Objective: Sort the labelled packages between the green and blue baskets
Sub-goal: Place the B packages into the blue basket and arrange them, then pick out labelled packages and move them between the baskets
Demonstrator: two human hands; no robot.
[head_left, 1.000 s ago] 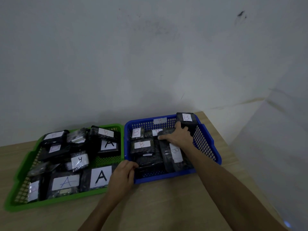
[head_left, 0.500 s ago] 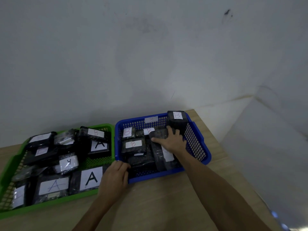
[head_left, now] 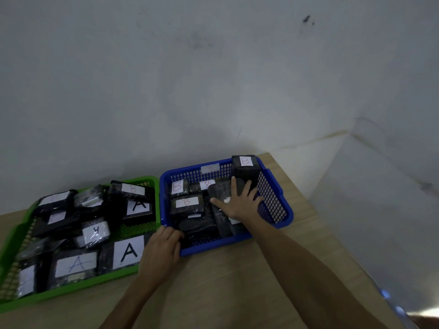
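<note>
Right hand [head_left: 240,204], fingers spread, presses a package flat in the blue basket [head_left: 282,211], seemingly settling it, while left hand's [head_left: 161,251] grip curls on the near corner to steady it.

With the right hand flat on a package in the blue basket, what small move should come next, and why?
Probably lift the right hand off that package and reach across to the B-labelled package at the back of the green basket. It lies among A labels, so it looks misplaced, while the blue basket shows only B labels. The left hand grips the blue basket's near corner.
</note>
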